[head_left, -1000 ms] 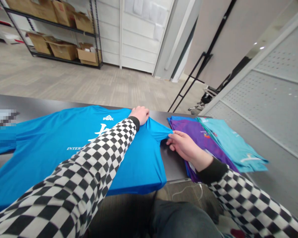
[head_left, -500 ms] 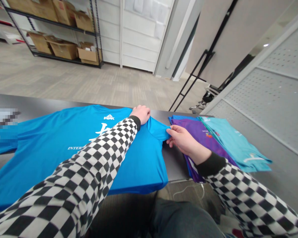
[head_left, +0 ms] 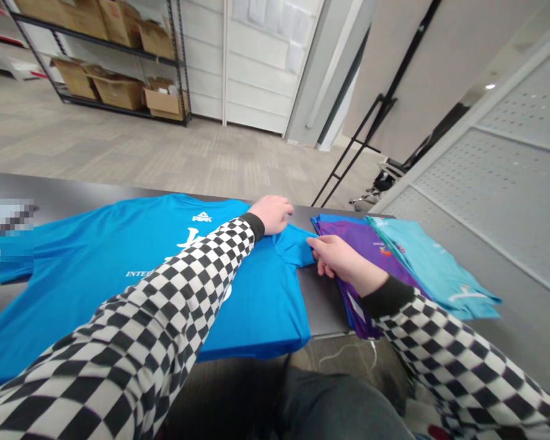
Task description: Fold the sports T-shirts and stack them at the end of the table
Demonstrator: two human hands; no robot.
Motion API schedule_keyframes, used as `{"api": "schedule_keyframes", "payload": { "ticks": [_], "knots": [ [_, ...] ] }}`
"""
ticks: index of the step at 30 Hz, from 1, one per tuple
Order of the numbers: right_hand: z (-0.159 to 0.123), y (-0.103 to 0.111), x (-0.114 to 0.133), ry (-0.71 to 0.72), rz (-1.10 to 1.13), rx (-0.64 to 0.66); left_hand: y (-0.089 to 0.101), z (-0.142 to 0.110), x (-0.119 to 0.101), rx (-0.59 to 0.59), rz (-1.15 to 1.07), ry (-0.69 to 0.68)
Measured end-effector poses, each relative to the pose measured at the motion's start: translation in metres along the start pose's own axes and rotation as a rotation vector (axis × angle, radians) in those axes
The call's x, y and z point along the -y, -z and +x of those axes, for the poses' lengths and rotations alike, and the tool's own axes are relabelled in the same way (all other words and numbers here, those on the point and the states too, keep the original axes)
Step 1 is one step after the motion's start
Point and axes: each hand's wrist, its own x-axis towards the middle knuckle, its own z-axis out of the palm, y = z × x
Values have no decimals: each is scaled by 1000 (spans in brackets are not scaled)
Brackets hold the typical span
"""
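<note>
A bright blue T-shirt (head_left: pixel 261 305) with white print lies spread over the table, its lower edge hanging at the near side. My left hand (head_left: pixel 271 214) rests at the shirt's shoulder on the right, fingers loosely bent and palm down; its fingertips are partly hidden. At the end of the short sleeve is my right hand (head_left: pixel 337 256), thumb and forefinger together at the hem and the other fingers curled below. The sleeve lies fairly flat between my two hands.
Right of the shirt, folded purple (head_left: pixel 355 238) and light teal garments (head_left: pixel 433 260) lie on the dark table (head_left: pixel 309 290). A perforated grey panel (head_left: pixel 499 189) borders the right side. A shelf with cardboard boxes (head_left: pixel 119 91) stands across the floor.
My left hand has slid right along the shoulder toward the sleeve, and its fingers have lifted a little. The sleeve's end has spread and slackened near my right hand, which has barely moved.
</note>
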Motion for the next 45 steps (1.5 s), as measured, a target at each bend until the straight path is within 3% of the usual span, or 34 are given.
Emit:
{"api": "schedule_keyframes", "payload": {
  "ticks": [2, 5, 14, 16, 19, 22, 24, 28, 37, 41, 45],
  "knots": [
    [1, 0, -1, 18, -36, 12, -3, 1, -8, 140, -74, -130],
    [-1, 0, -3, 27, -85, 22, -12, 2, -15, 315, -115, -159],
    [-15, 7, -2, 49, -299, -13, -18, 2, -22, 379, -87, -7],
    [-22, 9, 3, 178, -496, -111, -18, 2, -25, 378, -78, 4],
    [-28, 6, 7, 480, -775, -248, -16, 2, -29, 378, -30, 34],
    [-28, -4, 5, 772, -869, -149, -16, 2, -33, 367, 32, 85],
    [-29, -10, 1, 865, -924, -44, -16, 1, -34, 352, 66, 119],
    [-41, -16, -4, 795, -1112, -30, -20, 1, -31, 333, 58, 181],
    [-71, -24, 0, 615, -1357, 28, -30, 0, -24, 321, -14, 182],
    [-79, -26, -5, 553, -1354, 43, -23, -1, -25, 290, 0, 175],
    [-80, -24, -11, 553, -1317, 80, -8, -3, -32, 276, 76, 44]
  ]
}}
